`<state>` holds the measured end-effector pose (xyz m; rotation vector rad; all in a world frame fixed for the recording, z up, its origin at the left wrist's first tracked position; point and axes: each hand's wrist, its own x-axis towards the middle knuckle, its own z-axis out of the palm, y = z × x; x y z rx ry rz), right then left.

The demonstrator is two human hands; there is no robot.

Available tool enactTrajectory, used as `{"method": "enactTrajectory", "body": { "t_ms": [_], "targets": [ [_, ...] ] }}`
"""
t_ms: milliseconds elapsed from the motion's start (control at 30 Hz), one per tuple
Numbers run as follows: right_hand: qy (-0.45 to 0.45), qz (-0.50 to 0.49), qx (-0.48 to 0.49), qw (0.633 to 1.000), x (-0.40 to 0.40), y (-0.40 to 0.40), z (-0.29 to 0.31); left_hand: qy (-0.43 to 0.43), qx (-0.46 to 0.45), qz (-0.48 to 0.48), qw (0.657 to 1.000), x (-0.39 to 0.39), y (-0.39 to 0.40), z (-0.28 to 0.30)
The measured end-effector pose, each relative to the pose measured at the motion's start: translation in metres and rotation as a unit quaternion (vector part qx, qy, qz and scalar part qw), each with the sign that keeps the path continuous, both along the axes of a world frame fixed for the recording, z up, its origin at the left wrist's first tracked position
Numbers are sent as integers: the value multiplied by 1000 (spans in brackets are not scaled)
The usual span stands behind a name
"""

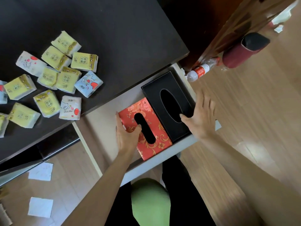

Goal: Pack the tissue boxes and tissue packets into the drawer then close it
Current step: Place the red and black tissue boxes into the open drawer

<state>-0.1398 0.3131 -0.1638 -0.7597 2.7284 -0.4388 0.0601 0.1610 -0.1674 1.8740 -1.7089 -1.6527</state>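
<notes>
Tissue boxes lie side by side, touching, in the open pale drawer [162, 158]: a red floral-patterned tissue box [151, 128] and a black rectangular tissue box [164, 95] with an oval slot. The left hand [127, 134] rests on the red box, thumb at its slot, fingers along its left edge, partly hiding that side. The right hand [201, 116] lies spread over the black box's right edge, thumb on its top; whether it grips is unclear. Yellow and white tissue packets [48, 82] lie scattered on the dark tabletop [122, 38], several cut off at the left border. A plastic bottle [202, 70] lies on the wooden floor [252, 111].
</notes>
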Motion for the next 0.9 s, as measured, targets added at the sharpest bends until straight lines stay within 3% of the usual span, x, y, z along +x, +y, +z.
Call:
{"method": "enactTrajectory", "body": {
  "t_ms": [100,300,400,467,633,733,900],
  "targets": [
    [-80,-35,-3,996,-8,1,-4,-10,-11,3,1000,-3,4,-1],
    [-14,-13,15,1000,-16,4,-7,24,-22,-29,999,-18,13,-1],
    [-45,-1,2,999,-16,6,-6,17,-31,-60,998,-17,15,-1],
    [-66,27,-29,997,-16,8,-5,13,-24,-69,997,-15,12,2],
    [33,173,-75,982,-28,-22,12,-21,-73,-120,990,-16,-12,13],
    [-12,253,-49,966,-36,-53,9,-76,-148,-253,953,-24,-36,12],
    [67,328,11,942,-44,-86,-16,-77,-245,-418,872,-30,-67,-1]
  ]
}}
